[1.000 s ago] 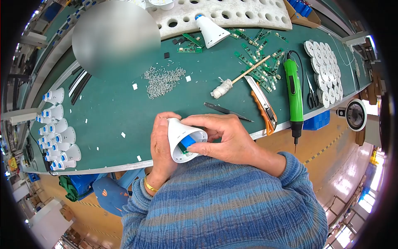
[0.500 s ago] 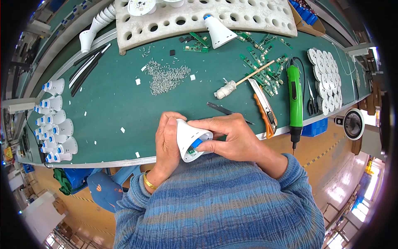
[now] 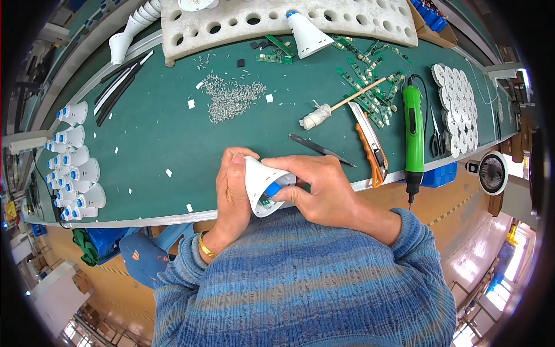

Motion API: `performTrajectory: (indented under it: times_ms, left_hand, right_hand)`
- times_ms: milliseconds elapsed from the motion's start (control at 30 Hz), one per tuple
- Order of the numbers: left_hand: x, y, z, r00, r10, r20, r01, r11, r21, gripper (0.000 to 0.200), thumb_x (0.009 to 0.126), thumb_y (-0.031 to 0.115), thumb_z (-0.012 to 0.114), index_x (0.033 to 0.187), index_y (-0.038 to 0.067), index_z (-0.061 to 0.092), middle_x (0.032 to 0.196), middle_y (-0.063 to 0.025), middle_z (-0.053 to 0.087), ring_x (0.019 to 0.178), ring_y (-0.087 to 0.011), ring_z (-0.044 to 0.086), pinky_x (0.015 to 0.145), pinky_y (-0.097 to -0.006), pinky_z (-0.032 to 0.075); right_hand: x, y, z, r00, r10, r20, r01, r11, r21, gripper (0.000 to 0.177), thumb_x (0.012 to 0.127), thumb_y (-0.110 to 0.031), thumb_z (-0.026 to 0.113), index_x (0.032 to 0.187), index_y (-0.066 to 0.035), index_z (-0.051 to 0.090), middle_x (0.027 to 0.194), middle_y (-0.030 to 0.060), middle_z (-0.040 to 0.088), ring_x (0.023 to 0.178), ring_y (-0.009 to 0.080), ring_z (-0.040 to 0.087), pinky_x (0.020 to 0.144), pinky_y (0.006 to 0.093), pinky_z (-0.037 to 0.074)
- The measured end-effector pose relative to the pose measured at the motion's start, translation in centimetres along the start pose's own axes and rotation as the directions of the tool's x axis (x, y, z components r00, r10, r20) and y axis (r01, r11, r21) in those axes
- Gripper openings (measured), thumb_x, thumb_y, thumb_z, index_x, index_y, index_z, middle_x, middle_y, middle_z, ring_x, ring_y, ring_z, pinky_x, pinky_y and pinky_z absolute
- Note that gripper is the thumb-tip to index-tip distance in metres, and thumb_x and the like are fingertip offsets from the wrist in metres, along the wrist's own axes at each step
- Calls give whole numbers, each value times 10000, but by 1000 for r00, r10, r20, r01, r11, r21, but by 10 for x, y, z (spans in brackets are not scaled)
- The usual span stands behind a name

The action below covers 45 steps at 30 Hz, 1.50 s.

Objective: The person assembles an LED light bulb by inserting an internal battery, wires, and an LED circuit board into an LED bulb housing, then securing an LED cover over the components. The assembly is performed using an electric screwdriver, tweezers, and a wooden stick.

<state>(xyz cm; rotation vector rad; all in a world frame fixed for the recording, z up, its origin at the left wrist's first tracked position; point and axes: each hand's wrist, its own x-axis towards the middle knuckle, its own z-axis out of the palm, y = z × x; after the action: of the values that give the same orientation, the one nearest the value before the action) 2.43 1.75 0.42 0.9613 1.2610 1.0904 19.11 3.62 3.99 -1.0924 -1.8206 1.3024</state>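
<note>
A white cone-shaped housing (image 3: pixel 258 177) is held over the table's front edge, its wide opening facing down and to the right. My left hand (image 3: pixel 233 188) is closed round its left side. My right hand (image 3: pixel 317 186) grips the right rim, with the thumb at a blue part (image 3: pixel 273 189) inside the opening. A bit of green circuit board (image 3: pixel 264 200) shows within the housing. Beyond my hands lie black tweezers (image 3: pixel 321 150) and a white-wrapped stick (image 3: pixel 317 117).
Screws (image 3: pixel 231 98) lie in a heap beyond my hands. On the right are an orange cutter (image 3: pixel 372 147), a green electric screwdriver (image 3: pixel 413 133), scissors (image 3: pixel 436 141) and white discs (image 3: pixel 454 110). White housings (image 3: pixel 81 170) stand left; a holed foam board (image 3: pixel 283 23) lies at the back.
The view has shifted slightly. Both hands keep their hold on the housing, and the blue part inside has tilted a little under my right thumb.
</note>
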Motion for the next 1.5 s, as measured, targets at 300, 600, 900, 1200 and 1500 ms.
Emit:
performTrajectory:
  times_ms: [300, 600, 900, 1200, 1500]
  left_hand:
    - [3, -6, 1, 998, -53, -41, 50, 997, -65, 384, 1001, 352, 290, 932, 45, 510, 804, -28, 489, 704, -85, 448, 629, -242, 381]
    - [6, -7, 0, 989, -138, -48, 122, 961, -246, 357, 991, 349, 326, 960, 53, 523, 851, -33, 536, 783, -107, 533, 705, -258, 447]
    - [5, -7, 5, 985, -151, -81, 109, 917, -383, 358, 985, 345, 352, 1008, 30, 519, 934, -51, 551, 868, -125, 546, 798, -278, 449]
    - [6, -12, 5, 971, -195, -141, 96, 853, -513, 367, 987, 337, 347, 1106, 26, 501, 1022, -76, 561, 958, -164, 561, 866, -317, 453]
    - [9, -13, 5, 969, -165, -184, 48, 857, -513, 336, 1000, 311, 298, 1025, 38, 493, 971, -49, 514, 916, -130, 525, 852, -290, 426]
  right_hand:
    - [9, 0, -2, 977, 184, 103, -193, 977, 89, 409, 759, -2, 689, 1153, 18, 577, 953, 125, 661, 822, 141, 637, 694, 276, 531]
    - [14, -1, -7, 935, 288, 207, -339, 899, 279, 445, 817, -49, 680, 1222, 48, 523, 1022, 105, 634, 919, 118, 601, 775, 269, 529]
    - [8, 6, 9, 964, 249, -88, -193, 892, 410, 380, 775, -72, 719, 1111, 9, 562, 906, 97, 658, 702, 102, 637, 590, 243, 504]
    - [12, 5, 6, 933, -243, -267, 195, 961, -195, 224, 755, -27, 697, 956, -12, 599, 939, 125, 595, 688, 231, 631, 568, 318, 517]
    - [18, 6, 13, 913, -303, -275, 179, 900, -397, 248, 698, -69, 725, 912, -10, 614, 862, 106, 561, 662, 228, 593, 527, 317, 485]
